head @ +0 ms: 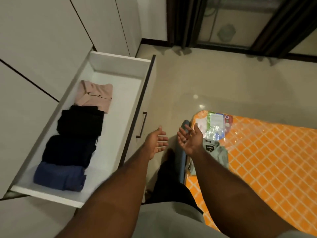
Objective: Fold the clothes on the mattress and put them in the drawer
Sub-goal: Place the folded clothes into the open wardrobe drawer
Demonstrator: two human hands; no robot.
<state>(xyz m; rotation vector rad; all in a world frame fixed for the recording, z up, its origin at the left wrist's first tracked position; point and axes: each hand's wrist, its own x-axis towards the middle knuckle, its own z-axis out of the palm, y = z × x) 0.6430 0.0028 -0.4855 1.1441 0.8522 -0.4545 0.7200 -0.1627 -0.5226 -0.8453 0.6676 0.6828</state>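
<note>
Smooth, flat white panels of a wardrobe (42, 40) fill the left side. A long rectangular drawer (120, 66) stands pulled out from it, with matte white walls and a dark front edge. Four folded pieces lie in a row along its left side, each touching the next. Farthest is a pink shirt (95, 95) with small dark buttons. Then come a black garment (80, 122), a navy garment (68, 150) and, nearest, a blue garment (58, 176) of soft, slightly creased cloth. The right half of the drawer floor is bare. A slim dark bar handle (142, 124) sits on the drawer front.

The left hand (157, 143) hovers just right of the handle, palm turned inward, fingers spread and relaxed, holding nothing. The right hand (190, 140) faces it close by, also wide and holding nothing. Below them a leg (169, 186) in dark cloth stands on the glossy pale floor (188, 83), between drawer and mattress.

A folded grey shirt (216, 152) lies at the near left edge of the mattress (265, 160), partly hidden by the right forearm. The mattress is orange with a white diamond grid under shiny crinkled plastic wrap, and a printed label (215, 122) sits at its corner. Dark curtains (185, 23) hang at the far wall.
</note>
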